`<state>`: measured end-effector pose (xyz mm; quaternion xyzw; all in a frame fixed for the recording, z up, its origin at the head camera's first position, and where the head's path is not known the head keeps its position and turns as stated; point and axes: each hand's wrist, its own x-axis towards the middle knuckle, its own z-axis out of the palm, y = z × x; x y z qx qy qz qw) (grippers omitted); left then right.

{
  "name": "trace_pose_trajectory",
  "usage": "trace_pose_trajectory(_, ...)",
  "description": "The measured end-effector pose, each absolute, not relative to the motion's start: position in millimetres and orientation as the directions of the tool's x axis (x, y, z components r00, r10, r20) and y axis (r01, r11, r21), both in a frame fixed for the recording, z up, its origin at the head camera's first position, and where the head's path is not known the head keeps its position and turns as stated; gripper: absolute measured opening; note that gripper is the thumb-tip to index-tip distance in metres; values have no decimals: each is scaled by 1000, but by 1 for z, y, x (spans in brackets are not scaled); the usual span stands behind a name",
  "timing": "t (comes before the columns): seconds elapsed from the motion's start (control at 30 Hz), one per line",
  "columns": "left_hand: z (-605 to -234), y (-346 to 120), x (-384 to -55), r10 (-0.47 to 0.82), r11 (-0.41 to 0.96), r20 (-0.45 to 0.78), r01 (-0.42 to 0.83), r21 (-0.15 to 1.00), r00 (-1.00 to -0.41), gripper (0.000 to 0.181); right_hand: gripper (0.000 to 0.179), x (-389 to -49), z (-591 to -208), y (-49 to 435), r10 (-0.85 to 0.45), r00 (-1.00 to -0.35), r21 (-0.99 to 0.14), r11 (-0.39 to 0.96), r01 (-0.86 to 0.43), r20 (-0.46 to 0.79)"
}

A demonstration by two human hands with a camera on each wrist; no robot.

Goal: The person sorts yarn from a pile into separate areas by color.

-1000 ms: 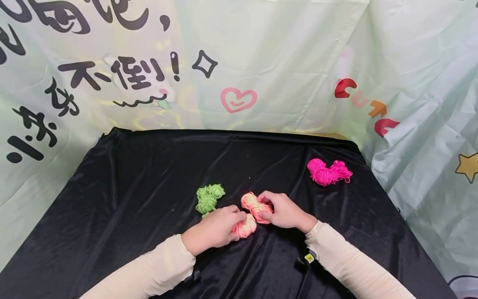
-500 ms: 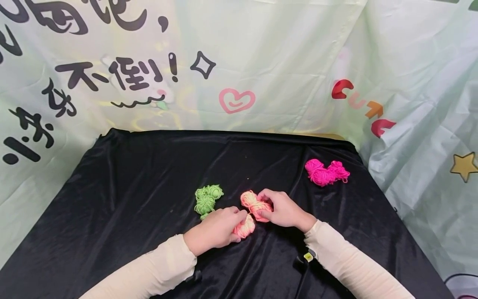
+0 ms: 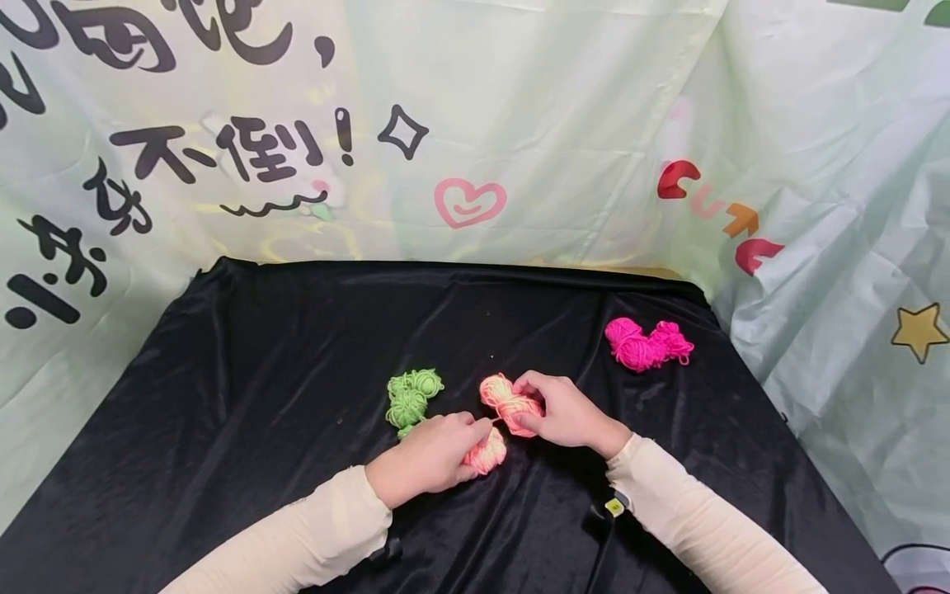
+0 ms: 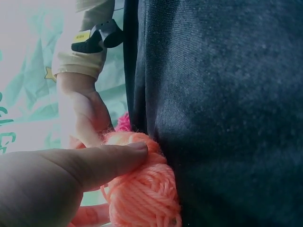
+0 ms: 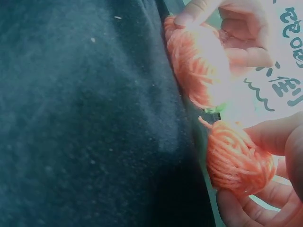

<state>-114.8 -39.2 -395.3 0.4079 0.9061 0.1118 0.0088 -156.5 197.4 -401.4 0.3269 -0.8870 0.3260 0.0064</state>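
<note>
Peach yarn pinched in each hand, a narrow gap between

Two peach bundles sit near the middle of the black cloth [image 3: 297,346], one to each hand. The left hand [image 3: 438,452] grips the nearer yarn bundle [image 3: 488,452], thumb laid over it; the right hand [image 3: 573,414] pinches the right end of the farther yarn bundle [image 3: 499,391] between thumb and fingers.

The relation that seems to matter is between the bundles: the farther one lies just beyond and slightly right of its mate, its long axis slanting from far left to near right, its free end pointing away from the right fingers. The right wrist view shows them just apart, with a short loose end in the gap; whether a strand joins them I cannot tell.

Green yarn [image 3: 408,404] lies just beyond the left knuckles, so room looks tighter on that side. Pink yarn [image 3: 644,346] rests well apart, toward the far right edge. Cloth stretches between the peach bundles and the far edge, which looks like the roomier direction.
</note>
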Motion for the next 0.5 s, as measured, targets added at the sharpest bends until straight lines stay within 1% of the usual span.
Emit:
trace_pose_trajectory(0.17,-395,-39,-115,745,640,68,739,212,-664,43,29,-158,-398,197,-570,-791,-576,578,-578,221)
trace_pose_trajectory(0.3,-396,-39,-116,748,633,77,743,218,-659,40,29,-159,-396,197,-557,-803,-586,586,-560,210)
trace_pose_trajectory(0.5,-396,-40,-116,752,618,100,750,237,-651,37,29,-163,-396,197,-552,-802,-561,599,-571,227)
